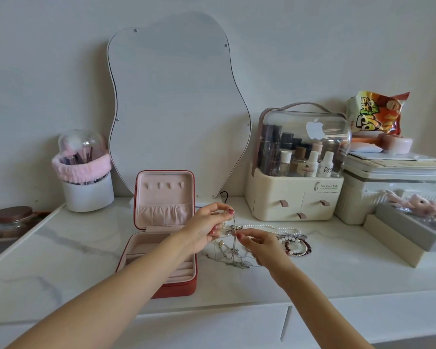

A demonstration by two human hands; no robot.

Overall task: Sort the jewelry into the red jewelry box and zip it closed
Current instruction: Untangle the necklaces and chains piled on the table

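I find the left hand (207, 229) raised above the marble tabletop (91, 250), thumb and forefinger pinched together on the upper end of a thin silver chain necklace (234, 245). The chain hangs down from that pinch and trails into a loose tangle on the surface below. My right hand (262, 245) sits lower and just to the right, its thumb and forefinger pinching the same chain partway down its length; the remaining fingers curl loosely.

The red jewelry box (161, 238) stands open just to the left of both hands, lid upright, pink lining exposed. The left forearm crosses over the box's right front corner. The lid shows four small hooks and a gathered pocket; the base shows ring rolls and a compartment, and I cannot tell whether anything lies in them.

Beyond the right hand, on the tabletop, I note a pearl strand (269, 226), and beside it beaded bracelets (297, 246) in dark red and white. These lie near the right hand, not touching it.

Further out: a wavy-edged mirror (179, 104) against the wall behind the box, a cosmetics organizer (295, 192) with drawers to the right, a brush holder (87, 192) to the left.
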